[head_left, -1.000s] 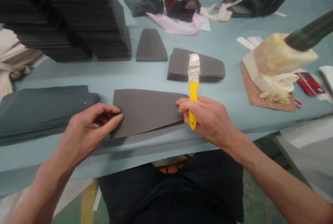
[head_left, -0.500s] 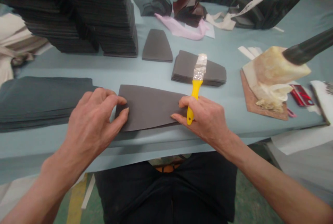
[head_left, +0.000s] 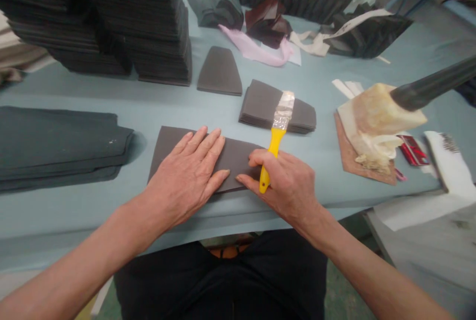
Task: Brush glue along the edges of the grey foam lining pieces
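Note:
A dark grey tapered panel (head_left: 238,154) lies flat near the front edge of the table. My left hand (head_left: 189,166) rests on its left half, palm down with the fingers stretched out. At the panel's narrow right end is my right hand (head_left: 284,176), thumb and forefinger touching the edge. That hand also holds a flat paintbrush (head_left: 275,141) with a yellow handle, its pale, crusted bristles pointing away from me. Just beyond the brush lies a small stack of similar grey panels (head_left: 260,102). Another tapered grey piece (head_left: 220,72) sits to its left.
Tall stacks of dark panels (head_left: 159,32) stand at the back left. Dark green pieces (head_left: 55,136) are piled at the left. On the right, a glue-crusted container (head_left: 375,112) with a black handle rests on a brown board (head_left: 383,174). Pink cloth (head_left: 253,50) lies behind.
My left hand has moved from pinching the panel's left end to lying flat on it, further right. My right hand stays at the narrow end with the brush. The view has shifted slightly.

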Demonstrator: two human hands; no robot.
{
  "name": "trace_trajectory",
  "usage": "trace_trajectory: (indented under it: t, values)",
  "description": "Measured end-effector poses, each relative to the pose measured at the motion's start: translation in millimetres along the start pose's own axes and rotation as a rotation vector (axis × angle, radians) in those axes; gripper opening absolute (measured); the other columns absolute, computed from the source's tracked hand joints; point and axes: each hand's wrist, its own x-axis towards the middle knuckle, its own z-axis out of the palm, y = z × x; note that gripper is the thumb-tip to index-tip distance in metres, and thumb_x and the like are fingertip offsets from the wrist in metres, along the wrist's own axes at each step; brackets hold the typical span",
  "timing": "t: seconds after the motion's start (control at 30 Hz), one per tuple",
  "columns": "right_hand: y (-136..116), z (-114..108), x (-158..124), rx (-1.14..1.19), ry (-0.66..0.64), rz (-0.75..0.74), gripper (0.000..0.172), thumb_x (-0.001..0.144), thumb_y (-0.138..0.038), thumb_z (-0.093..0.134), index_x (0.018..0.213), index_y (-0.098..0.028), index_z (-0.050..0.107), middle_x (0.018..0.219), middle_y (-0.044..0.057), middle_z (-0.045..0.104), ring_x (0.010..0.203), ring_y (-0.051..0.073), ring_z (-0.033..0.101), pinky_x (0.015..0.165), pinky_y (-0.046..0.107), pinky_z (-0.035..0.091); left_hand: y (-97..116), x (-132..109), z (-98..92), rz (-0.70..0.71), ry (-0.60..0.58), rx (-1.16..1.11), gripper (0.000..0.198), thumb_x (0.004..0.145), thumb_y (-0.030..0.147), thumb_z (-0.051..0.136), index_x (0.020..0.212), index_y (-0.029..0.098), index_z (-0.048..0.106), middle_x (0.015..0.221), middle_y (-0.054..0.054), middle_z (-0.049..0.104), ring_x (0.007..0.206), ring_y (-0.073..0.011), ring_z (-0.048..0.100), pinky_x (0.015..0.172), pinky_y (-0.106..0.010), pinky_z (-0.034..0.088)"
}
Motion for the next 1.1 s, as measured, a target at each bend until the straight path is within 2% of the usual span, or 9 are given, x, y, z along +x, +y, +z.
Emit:
trace_trajectory:
  t: [0.17,0.27,0.37,0.5,0.6,0.77,0.87,1.0,1.1]
  values:
    - [-7.9,-5.1,5.8,0.002,0.009,0.025,0.021,0.108,-0.042,0.066,0.097,-0.025,0.061,0.09,0.002,0.082,0.077,0.019,0.074,0.074,0.033,0.05,-0.5,-1.2,1.3,-0.01,-0.035,0.016,0.068,0.115,0.048,0.029,0.169,0.008,0.039,0.178,-0.018,0.039,0.169,-0.0385,0.034,0.139,-0.059,0.036]
    - [-21.8,-1.9,16.8,0.156,0.07,0.116,0.008,0.107,-0.027,0.062,0.1,-0.025,0.06,0.106,0.006,0.085,0.093,0.021,0.08,0.084,0.033,0.058,0.4,0.5,-0.6,-0.022,-0.061,0.008,0.068,0.115,0.048,0.029,0.17,0.008,0.038,0.179,-0.018,0.037,0.169,-0.0386,0.033,0.14,-0.059,0.035]
    - [-37.3,13.1,28.1,0.372,0.146,0.239,0.003,0.108,-0.022,0.059,0.107,-0.024,0.058,0.123,0.009,0.083,0.112,0.02,0.081,0.095,0.033,0.062,1.2,0.8,-1.3,-0.022,-0.072,-0.01,0.068,0.115,0.048,0.029,0.17,0.008,0.037,0.179,-0.018,0.038,0.17,-0.038,0.032,0.14,-0.058,0.034]
    - [-48.2,39.4,31.0,0.363,0.096,0.311,0.013,0.108,-0.017,0.051,0.114,-0.022,0.061,0.127,0.013,0.082,0.109,0.022,0.081,0.094,0.036,0.064,1.8,-0.5,-0.6,-0.007,-0.041,-0.023,0.065,0.115,0.043,0.032,0.171,0.01,0.037,0.179,-0.017,0.038,0.17,-0.0391,0.031,0.14,-0.061,0.035]
    - [-49.0,48.6,25.8,0.318,0.059,0.317,0.022,0.106,-0.013,0.047,0.116,-0.022,0.066,0.127,0.013,0.082,0.109,0.023,0.079,0.098,0.039,0.063,2.2,-1.1,-0.9,0.004,-0.037,-0.046,0.063,0.114,0.04,0.032,0.17,0.011,0.039,0.178,-0.017,0.039,0.17,-0.0395,0.032,0.139,-0.062,0.037]
    - [-45.9,46.4,19.5,0.311,0.026,0.244,0.015,0.109,-0.019,0.051,0.112,-0.021,0.065,0.137,0.015,0.078,0.122,0.026,0.076,0.103,0.042,0.062,0.4,-2.0,-0.4,0.017,-0.03,-0.03,0.065,0.114,0.038,0.023,0.17,0.007,0.037,0.179,-0.019,0.037,0.17,-0.0368,0.033,0.139,-0.058,0.038]
    - [-44.0,46.1,17.3,0.306,0.011,0.219,0.017,0.106,-0.016,0.048,0.112,-0.02,0.064,0.139,0.017,0.077,0.134,0.029,0.073,0.111,0.049,0.059,-4.0,-3.4,0.9,-0.027,0.0,-0.024,0.067,0.114,0.042,0.027,0.17,0.005,0.036,0.178,-0.021,0.037,0.169,-0.0358,0.035,0.139,-0.055,0.038]
    - [-42.7,46.5,13.7,0.319,-0.037,0.207,0.019,0.104,-0.016,0.048,0.115,-0.02,0.063,0.147,0.019,0.073,0.14,0.032,0.069,0.115,0.055,0.055,-12.9,-5.6,-0.3,-0.114,0.005,-0.053,0.077,0.112,0.056,0.032,0.168,0.004,0.04,0.178,-0.023,0.038,0.168,-0.04,0.036,0.138,-0.058,0.037]
    - [-43.1,44.7,11.7,0.314,-0.031,0.183,0.014,0.106,-0.022,0.052,0.116,-0.021,0.061,0.15,0.019,0.071,0.144,0.033,0.066,0.118,0.057,0.051,-19.3,-6.3,-3.3,-0.144,-0.014,-0.086,0.077,0.112,0.057,0.03,0.168,0.004,0.039,0.178,-0.023,0.037,0.168,-0.0429,0.035,0.138,-0.063,0.035]
